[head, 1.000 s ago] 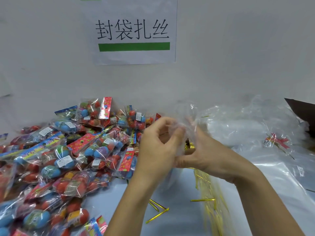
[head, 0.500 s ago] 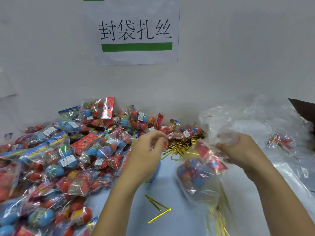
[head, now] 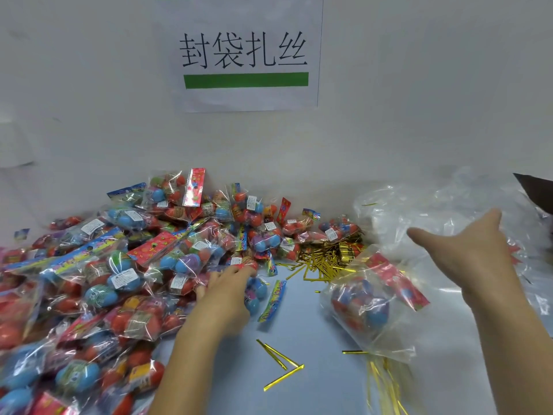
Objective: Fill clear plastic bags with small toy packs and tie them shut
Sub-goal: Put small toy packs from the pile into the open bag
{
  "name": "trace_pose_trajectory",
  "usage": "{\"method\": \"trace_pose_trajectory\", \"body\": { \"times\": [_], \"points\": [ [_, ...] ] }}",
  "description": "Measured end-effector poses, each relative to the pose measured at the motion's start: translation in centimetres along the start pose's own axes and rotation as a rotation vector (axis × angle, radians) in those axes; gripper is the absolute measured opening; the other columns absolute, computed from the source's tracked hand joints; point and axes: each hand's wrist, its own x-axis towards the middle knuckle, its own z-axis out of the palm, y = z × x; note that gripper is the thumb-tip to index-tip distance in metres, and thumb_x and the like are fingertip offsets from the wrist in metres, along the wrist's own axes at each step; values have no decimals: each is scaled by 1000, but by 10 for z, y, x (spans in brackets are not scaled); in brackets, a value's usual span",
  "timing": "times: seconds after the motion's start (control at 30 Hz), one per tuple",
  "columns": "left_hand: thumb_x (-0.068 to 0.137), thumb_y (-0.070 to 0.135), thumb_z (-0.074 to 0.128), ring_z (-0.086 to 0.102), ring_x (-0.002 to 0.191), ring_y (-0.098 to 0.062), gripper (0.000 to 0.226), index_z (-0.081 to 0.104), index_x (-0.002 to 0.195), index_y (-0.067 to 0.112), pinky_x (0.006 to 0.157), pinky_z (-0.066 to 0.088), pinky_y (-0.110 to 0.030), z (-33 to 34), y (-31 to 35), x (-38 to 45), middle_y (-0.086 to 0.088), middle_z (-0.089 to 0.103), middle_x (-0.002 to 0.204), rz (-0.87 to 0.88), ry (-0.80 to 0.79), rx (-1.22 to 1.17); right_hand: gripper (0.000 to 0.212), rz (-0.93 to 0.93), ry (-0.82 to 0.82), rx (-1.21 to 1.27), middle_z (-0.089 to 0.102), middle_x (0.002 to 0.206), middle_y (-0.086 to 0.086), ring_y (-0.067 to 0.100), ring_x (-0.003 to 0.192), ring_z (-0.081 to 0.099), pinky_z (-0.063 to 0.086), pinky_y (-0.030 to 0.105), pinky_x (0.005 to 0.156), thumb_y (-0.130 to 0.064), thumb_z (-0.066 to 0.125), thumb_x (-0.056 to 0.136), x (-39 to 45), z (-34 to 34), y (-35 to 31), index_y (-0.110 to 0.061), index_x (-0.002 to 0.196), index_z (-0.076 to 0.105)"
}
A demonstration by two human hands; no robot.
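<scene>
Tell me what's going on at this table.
A person is bagging toy packs. The left hand reaches into the pile of toy packs and rests on one. The right hand is open over the stack of clear bags. A filled bag lies between them, near gold twist ties.

Toy packs (head: 125, 265) clear with red, blue, purple eggs; twist ties (head: 326, 259) gold; desk (head: 314, 393) pale blue; sign (head: 245, 52) white, green bar.
</scene>
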Motion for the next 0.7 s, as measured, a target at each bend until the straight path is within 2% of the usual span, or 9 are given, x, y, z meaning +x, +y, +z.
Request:
{"method": "trace_pose_trajectory", "body": {
  "times": [0.07,0.17,0.23,0.33,0.43,0.5,0.6,0.63,0.7],
  "points": [
    [85,-4,49,41,122,-26,63,44,136,32,102,41,-39,1,-2,0,0,45,135,-8,32,-44,91,-117,108,-138,32,155,17,41,139,34,31,62,106,-31,78,82,-9,0,-7,-7,152,25],
    [82,-8,50,56,94,-23,59,53,130,26,76,50,-33,-3,-7,1,-6,55,115,-19,141,-164,52,-283,175,-273,52,141,15,39,129,45,33,54,104,-22,69,85,-22,8,-15,-11,135,56],
    [81,-9,53,53,75,-16,55,57,125,25,60,43,-28,-5,-9,1,-4,48,104,-45,225,-218,37,-340,59,-213,65,128,13,36,119,57,42,48,105,-19,65,88,-30,18,-20,-14,125,67],
    [78,-12,54,57,75,-22,45,64,109,20,60,48,-35,-7,-5,1,-5,53,96,-69,338,-256,21,-370,-148,-114,76,105,5,25,102,67,52,36,94,-17,64,89,-45,34,-25,-17,106,77],
    [77,-14,54,63,81,-24,34,68,94,12,72,56,-43,-14,1,-1,-8,65,94,-73,502,-344,17,-415,-335,-135,74,74,-5,12,74,66,51,21,68,-19,61,88,-54,49,-27,-17,83,77],
    [75,-15,56,63,76,-24,32,70,89,11,69,57,-44,-20,4,-2,-8,68,87,-72,612,-407,23,-442,-478,-131,70,64,-1,17,63,61,45,20,55,-20,58,89,-60,57,-28,-7,79,73],
    [77,-14,54,63,67,-22,34,72,87,14,56,50,-31,-30,10,-6,-7,70,86,-76,705,-494,31,-423,-660,-22,74,87,16,32,85,69,58,37,75,-24,55,96,-68,66,-30,2,88,70],
    [79,-12,55,63,66,-20,34,73,88,15,53,47,-27,-34,12,-8,-5,71,86,-56,726,-527,34,-401,-686,12,75,88,14,28,87,71,60,44,83,-26,54,99,-70,69,-30,2,89,71],
    [80,-10,57,65,63,-11,33,74,88,17,50,47,-19,-41,21,-12,1,72,84,19,752,-594,40,-314,-734,95,76,91,7,19,85,74,61,42,84,-32,50,103,-75,74,-31,0,93,71]
  ]
}}
